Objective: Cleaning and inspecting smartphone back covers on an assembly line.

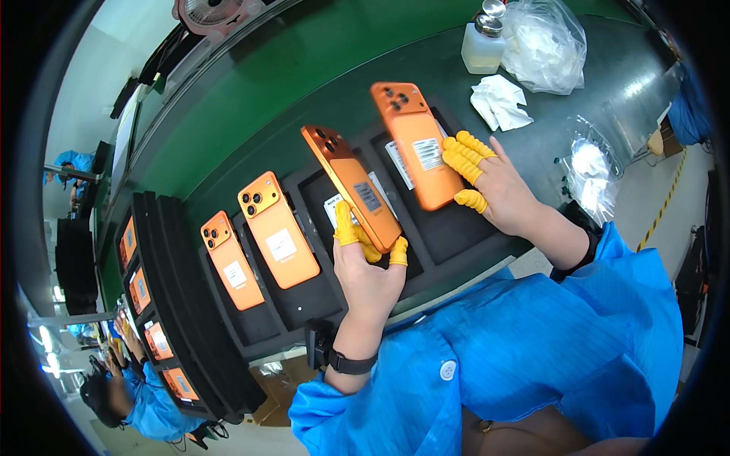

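My left hand [370,270], wearing yellow finger cots, grips an orange smartphone [353,182] by its lower end. That phone is tilted up out of its compartment in the black foam tray [449,237], its camera side facing up with a label on the back. My right hand [498,182], also in yellow finger cots, holds a second orange smartphone [427,148] along its right edge, raised over the rightmost compartment. White labels lie in the tray beneath both phones. Two more orange smartphones, a larger one [279,235] and a smaller one [234,266], rest back up in the left compartments.
On the left, black foam trays [190,304] are stacked with orange phones in the top one. Beyond my right hand are a crumpled white wipe [502,102], a pump bottle [484,47] and clear plastic bags [544,45]. A co-worker in blue [156,403] sits at the lower left.
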A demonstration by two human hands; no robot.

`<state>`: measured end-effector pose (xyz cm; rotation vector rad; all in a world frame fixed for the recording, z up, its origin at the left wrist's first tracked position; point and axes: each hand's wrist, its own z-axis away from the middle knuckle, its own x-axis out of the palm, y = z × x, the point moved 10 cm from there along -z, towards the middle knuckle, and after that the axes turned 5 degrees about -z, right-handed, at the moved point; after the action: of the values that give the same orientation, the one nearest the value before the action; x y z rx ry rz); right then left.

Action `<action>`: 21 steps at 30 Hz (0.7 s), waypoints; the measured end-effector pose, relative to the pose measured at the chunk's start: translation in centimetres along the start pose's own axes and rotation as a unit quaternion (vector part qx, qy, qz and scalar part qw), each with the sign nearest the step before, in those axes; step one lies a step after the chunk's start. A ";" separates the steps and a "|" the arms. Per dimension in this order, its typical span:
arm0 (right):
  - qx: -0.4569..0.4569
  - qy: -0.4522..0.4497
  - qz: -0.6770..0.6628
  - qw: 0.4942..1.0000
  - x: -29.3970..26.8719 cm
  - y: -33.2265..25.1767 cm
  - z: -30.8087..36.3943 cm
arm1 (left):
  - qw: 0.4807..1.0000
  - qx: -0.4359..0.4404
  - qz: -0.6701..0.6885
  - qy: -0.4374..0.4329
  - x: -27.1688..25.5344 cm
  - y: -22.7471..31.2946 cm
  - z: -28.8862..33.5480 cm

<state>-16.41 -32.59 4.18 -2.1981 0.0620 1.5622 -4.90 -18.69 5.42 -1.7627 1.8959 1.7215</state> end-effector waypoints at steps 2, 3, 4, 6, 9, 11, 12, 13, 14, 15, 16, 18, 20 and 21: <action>-0.001 -0.006 0.016 1.000 0.1 -0.2 -0.1 | 1.000 0.014 0.003 0.005 -0.1 0.3 -0.1; 0.001 -0.008 0.030 1.000 0.1 -0.3 -0.1 | 1.000 0.014 0.000 0.005 -0.3 0.4 -0.1; 0.003 -0.009 0.044 0.999 0.1 -0.4 -0.2 | 1.000 0.015 0.000 0.008 -0.5 0.4 -0.1; 0.001 -0.011 0.043 0.999 0.2 -0.5 -0.3 | 1.000 -0.002 0.001 0.001 -0.6 0.1 0.0; 0.010 -0.014 0.039 0.999 0.1 -0.7 -0.5 | 0.990 0.029 -0.140 -0.005 -1.2 0.4 -0.2; 0.017 -0.017 0.034 0.999 -0.2 -0.9 -0.7 | 0.954 -0.009 -0.294 -0.052 -1.5 -0.4 -0.6; 0.029 -0.010 0.034 0.999 -0.6 -0.9 -0.7 | 0.944 -0.024 -0.323 -0.068 -1.5 -1.2 -0.7; 0.042 -0.003 0.034 0.999 -0.9 -1.2 -0.9 | 0.932 -0.039 -0.352 -0.083 -1.6 -2.0 -0.6; 0.037 0.006 0.035 0.999 -1.3 -1.8 -1.0 | 0.930 -0.042 -0.357 -0.081 -2.0 -2.2 -0.5; 0.033 0.008 0.030 0.999 -1.4 -2.6 -1.2 | 0.942 -0.029 -0.328 -0.064 -2.5 -1.9 -0.4; 0.005 0.027 0.009 1.000 -1.7 -4.1 -1.6 | 0.953 -0.015 -0.299 -0.048 -3.1 -1.6 -0.3; -0.035 0.032 -0.022 0.999 -2.0 -6.8 -2.2 | 0.942 -0.042 -0.332 0.016 -5.8 -3.0 -0.3; -0.051 0.021 -0.029 0.998 -1.2 -8.8 -2.9 | 0.931 -0.092 -0.352 0.032 -8.7 -5.9 0.2; -0.066 0.013 -0.034 0.997 -0.7 -9.9 -3.1 | 0.927 -0.093 -0.361 0.034 -9.7 -7.0 0.5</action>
<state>-11.11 -24.97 8.80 -2.2965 -0.1088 1.5408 3.24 -9.97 6.93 -2.2128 0.8935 1.5725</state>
